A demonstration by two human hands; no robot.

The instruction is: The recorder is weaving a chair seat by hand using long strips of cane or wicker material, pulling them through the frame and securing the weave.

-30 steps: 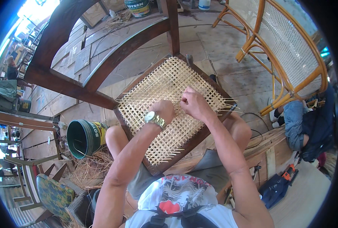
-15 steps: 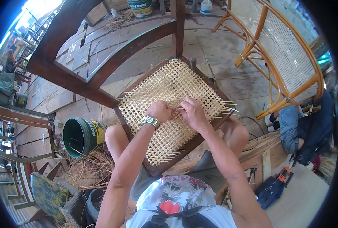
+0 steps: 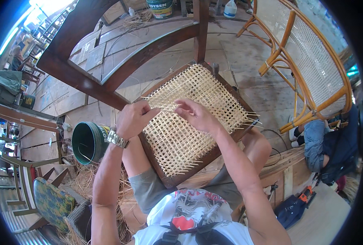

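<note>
Head view shows cane, presumably light, springy and brittle, best pinched at strand ends; left fingers and right fingers curl narrow, any hold indiscernible.

- Woven seat: before the person's torso, within a chair frame whose back rises beyond, to the left.
- Left hand: over the seat's left corner.
- Right hand: over its middle.
- Bucket: left of the seat, loose strands near it.
- Rattan chair: far right.
- Pouch: nearer, lower right.
- Jug: behind, on the floor.
</note>
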